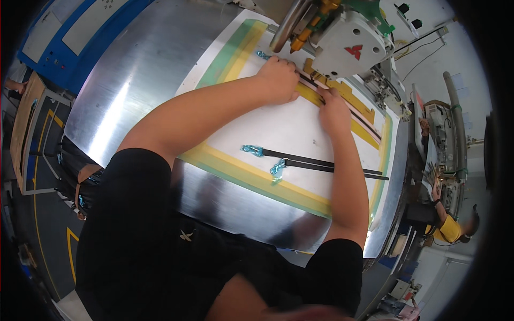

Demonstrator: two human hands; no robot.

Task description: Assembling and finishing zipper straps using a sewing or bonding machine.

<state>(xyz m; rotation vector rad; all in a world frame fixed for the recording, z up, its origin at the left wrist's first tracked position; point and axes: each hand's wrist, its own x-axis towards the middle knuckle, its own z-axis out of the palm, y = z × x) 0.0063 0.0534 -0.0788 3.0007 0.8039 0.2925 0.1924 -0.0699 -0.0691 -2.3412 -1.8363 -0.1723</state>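
Near the machine head (348, 48), a black strap (307, 79) is laid beside a yellow guide (310, 94) and touched by the bent, close-set fingers of the left hand (278, 80) and right hand (335, 111); whether it is pinched cannot be told.

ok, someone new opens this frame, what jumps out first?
Probably the bulky white machine head at the top, right of centre, looming over the far side of the worktop. Next, the left hand and right hand close by it, both at a long yellow strip. Nearer the person, two black straps with bright blue clips lie on a white sheet.
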